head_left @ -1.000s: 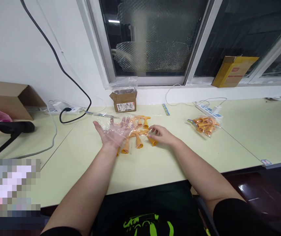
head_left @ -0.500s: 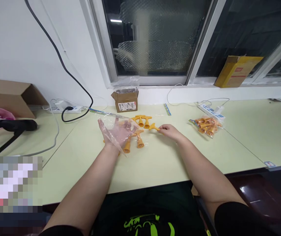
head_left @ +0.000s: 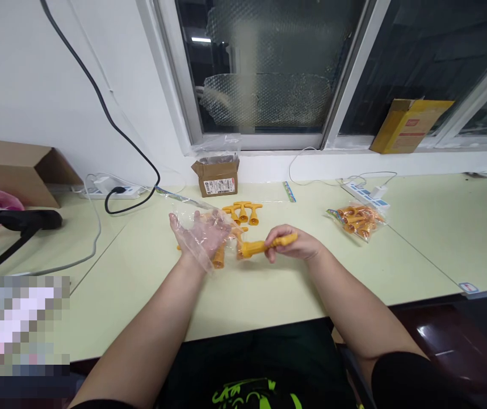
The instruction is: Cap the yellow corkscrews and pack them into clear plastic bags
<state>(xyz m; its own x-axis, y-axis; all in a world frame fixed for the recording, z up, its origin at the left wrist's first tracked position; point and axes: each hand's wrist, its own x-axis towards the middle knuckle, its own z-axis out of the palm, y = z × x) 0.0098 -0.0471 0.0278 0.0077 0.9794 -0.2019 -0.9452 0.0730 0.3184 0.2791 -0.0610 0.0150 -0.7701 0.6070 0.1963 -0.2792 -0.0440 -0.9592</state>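
Note:
My left hand (head_left: pixel 205 234) is palm up with its fingers spread, inside or behind a clear plastic bag (head_left: pixel 196 255); which of the two I cannot tell. Between the fingers of my right hand (head_left: pixel 303 247) is a yellow T-shaped plastic piece (head_left: pixel 254 248), gripped near its crossbar. Its flared end points left, towards the bag. More yellow T-shaped pieces (head_left: pixel 254 215) stand or lie on the table just behind. Others (head_left: pixel 218 258) are partly hidden by the bag and my left hand.
At the right lies a filled bag of yellow pieces (head_left: pixel 359 220), with a power strip (head_left: pixel 365 193) behind it. A small cardboard box (head_left: pixel 218 177) and a flat clear bag with a printed strip (head_left: pixel 289 192) are at the back. A black stand (head_left: pixel 26 220) is at the left.
My right hand has drawn a yellow piece nearer and turned it, so its flared end now faces left beside the bag. My left hand has stayed nearly in place.

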